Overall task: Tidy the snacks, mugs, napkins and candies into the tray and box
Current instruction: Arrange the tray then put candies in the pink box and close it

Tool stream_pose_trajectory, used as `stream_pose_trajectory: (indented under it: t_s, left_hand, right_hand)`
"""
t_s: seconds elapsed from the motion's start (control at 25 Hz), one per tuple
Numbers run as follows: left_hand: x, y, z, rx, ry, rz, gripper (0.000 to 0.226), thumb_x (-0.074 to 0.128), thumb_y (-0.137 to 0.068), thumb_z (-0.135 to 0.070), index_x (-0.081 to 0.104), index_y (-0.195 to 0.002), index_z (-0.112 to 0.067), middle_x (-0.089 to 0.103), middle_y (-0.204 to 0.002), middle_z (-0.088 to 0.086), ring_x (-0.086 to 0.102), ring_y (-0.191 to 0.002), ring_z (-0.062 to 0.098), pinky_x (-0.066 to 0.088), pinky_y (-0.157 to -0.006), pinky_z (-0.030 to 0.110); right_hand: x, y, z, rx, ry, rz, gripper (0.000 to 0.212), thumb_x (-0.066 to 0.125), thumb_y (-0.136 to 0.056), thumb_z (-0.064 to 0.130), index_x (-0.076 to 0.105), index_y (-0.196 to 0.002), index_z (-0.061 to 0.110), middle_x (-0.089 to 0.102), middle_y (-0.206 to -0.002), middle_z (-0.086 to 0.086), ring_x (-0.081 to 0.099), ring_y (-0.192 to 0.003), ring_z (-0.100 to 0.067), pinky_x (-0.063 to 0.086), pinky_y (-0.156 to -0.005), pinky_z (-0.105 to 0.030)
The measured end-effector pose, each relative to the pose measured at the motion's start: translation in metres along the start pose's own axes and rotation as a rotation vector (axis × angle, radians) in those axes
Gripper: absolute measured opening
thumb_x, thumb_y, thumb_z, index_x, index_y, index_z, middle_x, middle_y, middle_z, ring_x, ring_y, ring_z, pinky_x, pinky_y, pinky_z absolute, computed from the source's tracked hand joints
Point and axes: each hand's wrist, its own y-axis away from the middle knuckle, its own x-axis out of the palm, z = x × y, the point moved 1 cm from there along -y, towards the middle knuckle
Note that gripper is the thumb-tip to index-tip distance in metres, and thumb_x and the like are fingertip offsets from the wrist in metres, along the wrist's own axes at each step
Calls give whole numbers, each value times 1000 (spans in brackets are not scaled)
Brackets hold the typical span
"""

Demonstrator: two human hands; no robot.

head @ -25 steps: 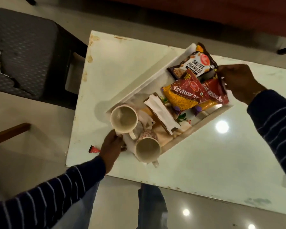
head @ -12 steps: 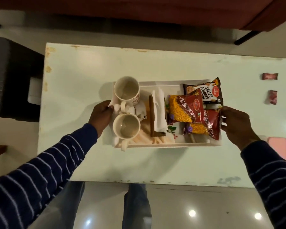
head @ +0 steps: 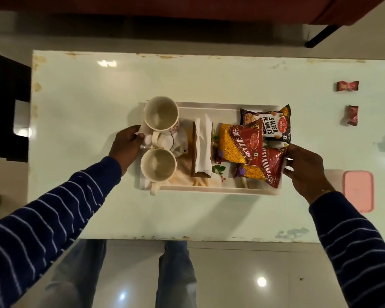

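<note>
A white tray (head: 209, 106) lies in the middle of the pale table. It holds two white mugs (head: 161, 115) (head: 158, 164) at its left end, a napkin holder with white napkins (head: 202, 147), two red and yellow snack packets (head: 239, 143) (head: 262, 168) and a salted peanuts packet (head: 268, 122). My left hand (head: 126, 146) grips the tray's left end. My right hand (head: 302, 167) grips its right end beside the lower red packet. Two red wrapped candies (head: 347, 86) (head: 352, 115) lie on the table to the right. A pink box lid (head: 357, 191) sits at right.
A dark chair (head: 7, 107) stands off the table's left end. A dark red sofa (head: 187, 5) runs beyond the far edge. My legs (head: 176, 274) show below the near table edge. Bare tabletop (head: 98, 90) surrounds the tray.
The tray has swung from a diagonal pose at the table's left corner to lying square with the table near its middle. Both hands stay on its ends.
</note>
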Motion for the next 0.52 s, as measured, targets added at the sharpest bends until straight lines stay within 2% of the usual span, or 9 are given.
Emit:
stream_pose_trajectory:
  t_s: [0.16,0.32,0.4,0.52]
  left_hand:
    - [7,5,-4,34,-76,-9,32,46,-89,-26,68,-91,-50,69,-86,2,59,-78,22,53,-83,46]
    - [10,8,-5,13,-88,4,32,47,-89,-28,67,-93,-53,71,-94,7,60,-81,24,53,-92,55]
    - [12,10,-5,15,-101,-13,33,48,-91,-27,68,-98,-53,72,-98,11,61,-83,27,51,-93,57]
    - [11,7,-5,15,-133,-24,31,49,-95,-24,66,-113,-43,71,-104,14,64,-100,38,50,-96,57]
  right_hand:
    - [-10,-6,-6,24,-1,-4,23,52,-100,11,71,-87,16,65,-81,-6,62,-77,-22,52,-73,-35]
    - [-14,-9,-5,-10,15,-5,24,51,-101,14,71,-87,16,66,-80,-5,62,-79,-24,52,-74,-37]
    - [-15,-10,-5,-12,17,-10,23,50,-101,14,72,-94,13,67,-81,-6,61,-81,-25,52,-73,-36]
    - [-16,-13,-9,-21,30,-20,25,49,-100,11,72,-112,6,70,-91,-10,63,-87,-26,53,-78,-39]
